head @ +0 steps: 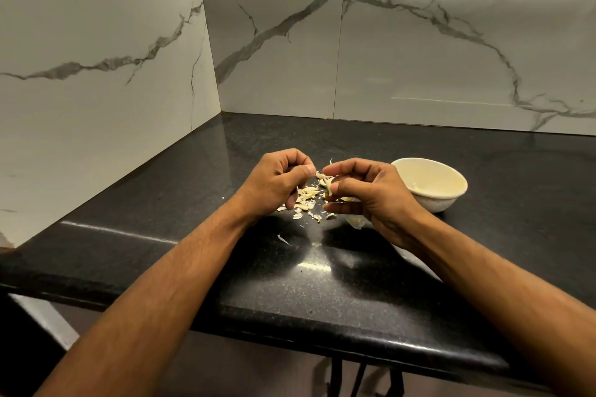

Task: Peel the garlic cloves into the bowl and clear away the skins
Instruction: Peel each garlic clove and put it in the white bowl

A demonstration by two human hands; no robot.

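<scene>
Your right hand (364,193) is gripping a garlic clove (327,185); your left hand (279,182) is pinching its skin (319,175). If you are pulling hard, the clove may be slipping onto the counter (322,284), missing the bowl (430,200) at right.

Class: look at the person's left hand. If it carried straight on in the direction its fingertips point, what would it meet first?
The left hand points right, toward the right hand. It would probably meet the garlic clove pinched between them first, though depth is hard to judge.

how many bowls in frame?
1. The bowl sits on the counter, just beyond the right hand. None elsewhere on the visible counter; the hands and arms could hide small things, hardly a bowl.
</scene>
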